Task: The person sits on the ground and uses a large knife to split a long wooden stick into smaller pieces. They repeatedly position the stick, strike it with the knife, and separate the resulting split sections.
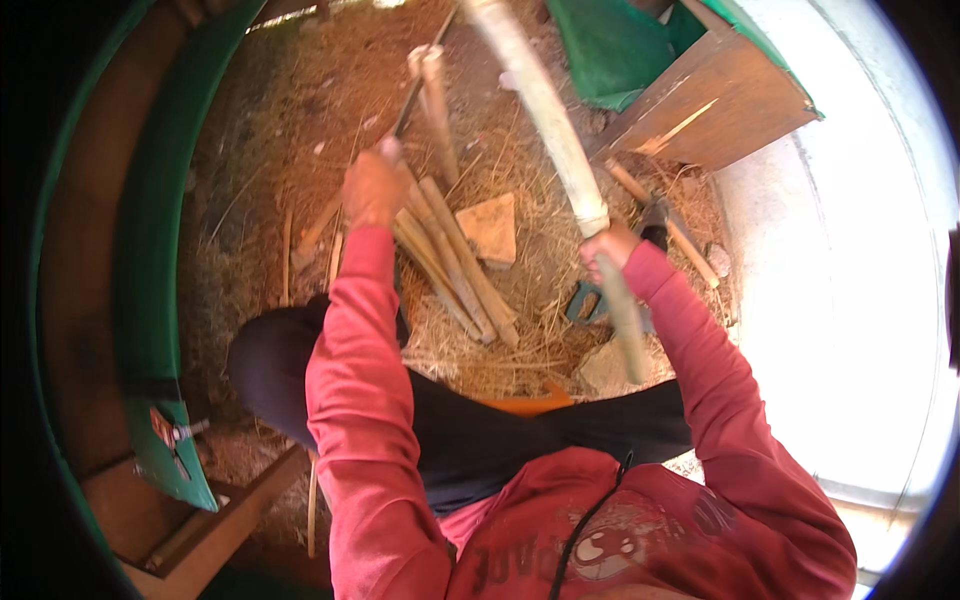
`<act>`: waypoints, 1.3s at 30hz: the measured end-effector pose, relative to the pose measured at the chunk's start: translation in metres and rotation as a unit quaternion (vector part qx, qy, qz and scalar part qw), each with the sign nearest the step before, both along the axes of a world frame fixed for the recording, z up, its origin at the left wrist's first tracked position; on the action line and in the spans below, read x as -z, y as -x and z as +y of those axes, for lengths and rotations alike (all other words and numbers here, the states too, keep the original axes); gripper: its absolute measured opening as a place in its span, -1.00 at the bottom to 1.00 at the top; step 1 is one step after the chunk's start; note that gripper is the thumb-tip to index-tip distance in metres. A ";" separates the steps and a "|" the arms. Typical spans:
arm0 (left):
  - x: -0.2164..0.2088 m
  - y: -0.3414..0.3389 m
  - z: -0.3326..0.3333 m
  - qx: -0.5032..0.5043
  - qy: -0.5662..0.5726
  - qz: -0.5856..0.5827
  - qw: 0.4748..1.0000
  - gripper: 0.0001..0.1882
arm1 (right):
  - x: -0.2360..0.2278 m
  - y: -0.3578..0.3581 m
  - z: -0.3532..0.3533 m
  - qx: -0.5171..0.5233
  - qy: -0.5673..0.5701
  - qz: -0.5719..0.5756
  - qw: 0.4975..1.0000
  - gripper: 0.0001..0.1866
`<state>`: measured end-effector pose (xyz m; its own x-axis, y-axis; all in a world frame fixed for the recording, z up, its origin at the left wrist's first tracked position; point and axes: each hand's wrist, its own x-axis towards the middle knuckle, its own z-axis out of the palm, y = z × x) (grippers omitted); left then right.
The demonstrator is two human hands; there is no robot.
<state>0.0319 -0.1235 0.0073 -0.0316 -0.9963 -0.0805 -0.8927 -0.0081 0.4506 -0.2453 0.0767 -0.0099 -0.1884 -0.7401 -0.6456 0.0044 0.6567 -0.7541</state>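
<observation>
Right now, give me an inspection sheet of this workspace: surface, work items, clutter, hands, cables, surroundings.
Surface: earthen ground, strewn with straw.
Work items: long pale pole; thin dark tool, exact kind unclear.
Clutter: wooden sticks, wood block, green handle.
Hands: left hand closed on thin dark tool; right hand closed on pole.
Cables: nothing seen.
Surroundings: green panel left, bright white wall right.

Sweatshirt (540,485): one, red, long-sleeved; sleeves (355,385) plain, creased, reaching the wearer's wrists. Chest print (612,550): dark lettering around a pale, rounded motif. Cord (598,508): one, black, thin, hanging down the front. Trousers (280,370): one pair, black, plain.
</observation>
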 end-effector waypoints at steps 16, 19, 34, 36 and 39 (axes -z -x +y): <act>0.026 -0.034 -0.003 -0.038 0.005 0.010 0.999 -0.63 | -0.269 0.075 -0.060 -0.036 0.604 0.155 0.781 -0.83; 0.017 -0.013 -0.007 -0.034 0.005 0.025 0.999 -0.61 | -0.264 0.099 -0.056 -0.095 0.444 0.195 0.870 -0.75; 0.014 0.000 0.009 0.024 0.014 -0.071 0.997 -0.58 | -0.183 0.046 0.022 -0.016 0.256 0.127 0.958 -0.80; 0.022 0.000 0.009 0.031 0.008 -0.073 0.997 -0.60 | -0.237 0.034 0.009 0.037 0.383 0.234 0.893 -0.63; 0.017 0.002 0.005 0.037 0.007 -0.072 0.997 -0.64 | -0.296 0.060 -0.013 -0.015 0.471 0.165 0.866 -0.79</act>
